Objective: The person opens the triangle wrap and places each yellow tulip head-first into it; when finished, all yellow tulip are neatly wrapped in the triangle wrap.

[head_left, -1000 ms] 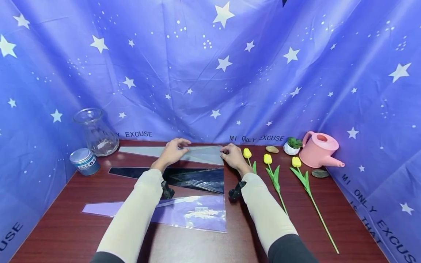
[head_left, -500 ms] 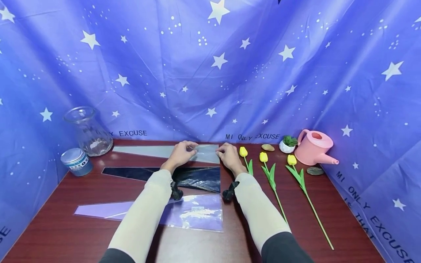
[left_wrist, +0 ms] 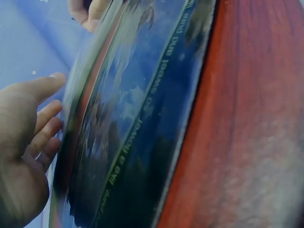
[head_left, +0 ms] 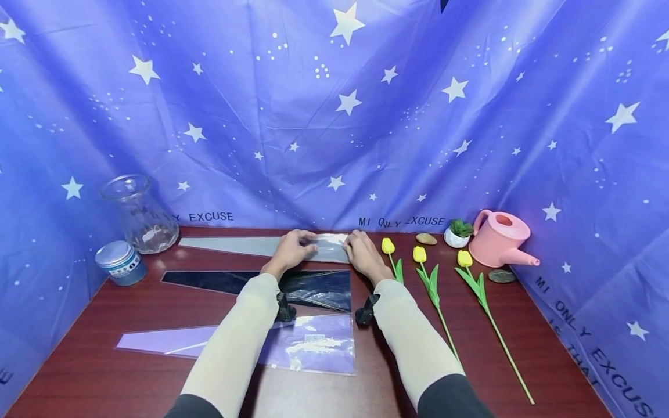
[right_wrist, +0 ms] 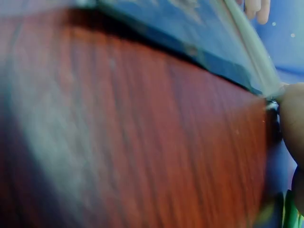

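Note:
A tapered grey flower sleeve [head_left: 235, 244] lies flat along the back of the table. My left hand [head_left: 292, 251] rests over its right half; in the left wrist view that hand's fingers [left_wrist: 47, 116] and thumb are extended beside the sleeve's edge. At the wide right end, my right hand [head_left: 364, 253] pinches the sleeve's edge with bent fingers. Only part of the right hand [right_wrist: 293, 123] shows in the blurred right wrist view. Nearer lie a black flower sleeve [head_left: 319, 288], with printed words along it, and a purple flower sleeve [head_left: 313, 345], partly under the left forearm.
A glass vase [head_left: 148, 229] and a blue lidded jar [head_left: 122, 264] stand at the left. To the right lie yellow tulips [head_left: 420, 254] and two stones [head_left: 425, 238]. Behind them are a small potted plant [head_left: 457, 233] and a pink watering can [head_left: 499, 241]. A starry curtain [head_left: 292, 116] encloses the table.
My left hand has slid right along the grey sleeve, closer to the right hand. The right hand stays at the sleeve's right end. The head view has shifted slightly.

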### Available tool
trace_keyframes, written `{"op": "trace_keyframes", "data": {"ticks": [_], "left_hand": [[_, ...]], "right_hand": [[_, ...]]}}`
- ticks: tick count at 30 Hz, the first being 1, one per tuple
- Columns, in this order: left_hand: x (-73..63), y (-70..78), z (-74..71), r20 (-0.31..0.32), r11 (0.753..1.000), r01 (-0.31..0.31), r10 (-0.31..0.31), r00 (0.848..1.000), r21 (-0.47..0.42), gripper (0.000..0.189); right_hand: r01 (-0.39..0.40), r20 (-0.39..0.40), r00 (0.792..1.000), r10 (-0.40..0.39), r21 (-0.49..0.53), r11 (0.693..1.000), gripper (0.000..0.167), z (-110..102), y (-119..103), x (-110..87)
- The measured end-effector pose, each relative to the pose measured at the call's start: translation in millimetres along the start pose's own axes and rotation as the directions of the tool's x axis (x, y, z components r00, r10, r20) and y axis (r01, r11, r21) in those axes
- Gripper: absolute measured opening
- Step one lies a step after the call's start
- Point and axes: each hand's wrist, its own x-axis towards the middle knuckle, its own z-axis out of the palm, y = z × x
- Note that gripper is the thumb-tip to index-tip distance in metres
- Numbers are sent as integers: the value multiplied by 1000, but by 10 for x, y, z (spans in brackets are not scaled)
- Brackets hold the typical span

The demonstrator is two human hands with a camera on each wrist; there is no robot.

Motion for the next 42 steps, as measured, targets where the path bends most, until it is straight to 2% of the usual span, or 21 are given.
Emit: {"op": "trace_keyframes", "data": {"ticks": [4,8,11,15,19,23,25,28,33,37,42], "left_hand": [[11,8,20,6,998,-43,42,999,47,38],[17,13,37,-7,994,-79,80,997,71,35],[27,8,55,-26,995,-83,84,996,62,31],[27,-7,104,-61,998,-56,57,997,15,22],[19,-18,168,-126,999,-46,47,991,11,17],[38,-44,211,-178,999,-45,49,983,26,17],[43,-58,217,-182,999,-44,45,982,7,17],[42,-82,207,-184,999,-42,37,982,-25,17],[16,-123,165,-179,998,-33,21,984,-61,16],[-6,-148,134,-171,996,-37,23,985,-79,17],[-21,-171,102,-177,995,-34,17,984,-98,17]], "right_hand": [[29,21,999,-28,-10,1000,17,-88,9,-7],[66,5,998,-66,15,998,17,-211,-20,36],[96,-4,995,-96,27,995,17,-314,-53,82],[117,-8,993,-117,46,992,16,-412,-90,108],[40,-25,999,-37,152,987,16,-434,-118,59],[-57,-111,989,95,302,952,15,-501,-124,-41],[-84,-159,976,151,362,928,15,-597,-113,-127],[-116,-186,959,213,425,897,15,-794,-74,-320],[-131,-198,946,257,493,860,15,-1046,50,-760],[-171,-188,934,303,511,842,13,-1125,157,-1131],[-253,-156,910,384,525,813,15,-1111,234,-1519]]}}
